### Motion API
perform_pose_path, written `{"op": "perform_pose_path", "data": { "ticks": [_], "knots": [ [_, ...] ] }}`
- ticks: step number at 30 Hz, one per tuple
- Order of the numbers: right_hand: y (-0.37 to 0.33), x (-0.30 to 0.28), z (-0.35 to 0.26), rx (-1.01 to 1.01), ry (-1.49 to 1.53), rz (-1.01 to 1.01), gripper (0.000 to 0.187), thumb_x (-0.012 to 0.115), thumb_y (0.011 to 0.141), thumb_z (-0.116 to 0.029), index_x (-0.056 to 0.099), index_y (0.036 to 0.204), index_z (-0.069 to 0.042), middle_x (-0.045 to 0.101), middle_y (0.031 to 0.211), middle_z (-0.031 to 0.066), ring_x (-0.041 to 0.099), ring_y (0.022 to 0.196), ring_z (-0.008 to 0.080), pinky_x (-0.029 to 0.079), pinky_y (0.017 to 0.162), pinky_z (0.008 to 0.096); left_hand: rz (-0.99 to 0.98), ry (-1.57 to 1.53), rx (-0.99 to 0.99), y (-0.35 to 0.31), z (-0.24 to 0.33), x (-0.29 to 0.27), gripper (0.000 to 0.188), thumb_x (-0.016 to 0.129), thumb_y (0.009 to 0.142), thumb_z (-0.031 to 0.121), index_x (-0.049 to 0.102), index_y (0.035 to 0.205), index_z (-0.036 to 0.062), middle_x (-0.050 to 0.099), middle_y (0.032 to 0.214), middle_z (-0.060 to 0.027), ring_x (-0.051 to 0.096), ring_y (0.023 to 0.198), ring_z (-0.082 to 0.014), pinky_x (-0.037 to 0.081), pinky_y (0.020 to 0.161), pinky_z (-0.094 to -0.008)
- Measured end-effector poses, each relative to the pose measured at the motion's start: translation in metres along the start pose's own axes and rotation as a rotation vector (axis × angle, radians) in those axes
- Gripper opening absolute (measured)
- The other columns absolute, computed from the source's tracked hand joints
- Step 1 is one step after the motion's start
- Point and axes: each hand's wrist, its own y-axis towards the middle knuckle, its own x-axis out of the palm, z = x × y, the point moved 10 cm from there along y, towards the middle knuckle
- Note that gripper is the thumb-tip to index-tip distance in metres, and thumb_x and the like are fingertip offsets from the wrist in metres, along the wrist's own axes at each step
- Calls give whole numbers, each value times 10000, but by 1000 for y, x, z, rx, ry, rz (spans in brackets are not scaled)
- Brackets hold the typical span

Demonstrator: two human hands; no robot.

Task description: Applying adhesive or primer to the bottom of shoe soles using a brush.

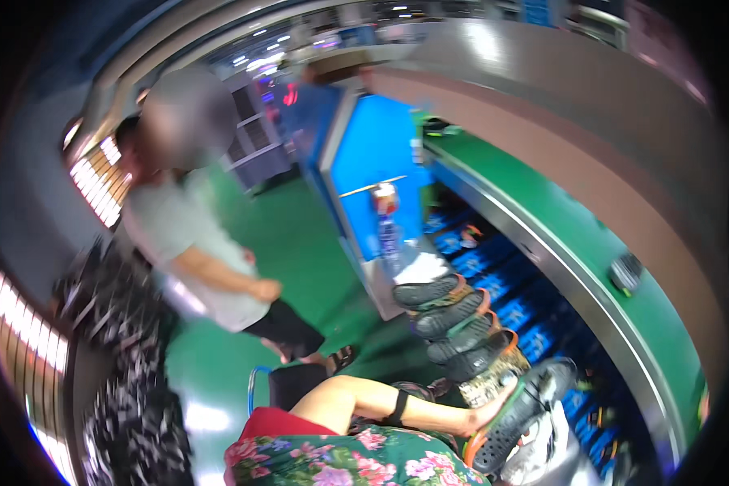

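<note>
My left hand [494,415] reaches to the right from the lower edge, with a black strap around its wrist. Its fingers are closed on a black shoe sole with an orange rim [520,413], held tilted. Just above it leans a stack of several similar black and orange soles [452,322]. A white cloth-like shape [543,449] lies below the held sole. My right hand does not show. My flowered garment [356,463] fills the bottom edge.
A person in a pale shirt and black shorts [211,267] stands on the green floor at the left. A green conveyor belt [559,235] carrying a dark sole [626,272] runs along the right, above blue trays [494,275]. A blue machine [373,162] stands behind. Dark piled goods [130,364] sit at the left.
</note>
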Motion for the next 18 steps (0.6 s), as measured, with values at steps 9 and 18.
{"op": "perform_pose_path", "data": {
  "ticks": [9,18],
  "knots": [
    [-22,1,-46,-214,-114,115,156,731,900,-39,675,1045,-56,552,648,-64,465,504,15,335,430,209,136,-11,-166,0,12,5,976,287,883,875,619,1255,35,725,1060,-168,721,896,-299,587,851,-447],
    [-69,-33,14,350,420,453,283,600,1021,-160,681,1251,-15,680,948,1,583,744,38,491,643,197,-90,209,-359,19,-32,14,1068,159,885,881,550,1371,15,699,1164,-197,704,1019,-284,574,932,-423]
  ]
}}
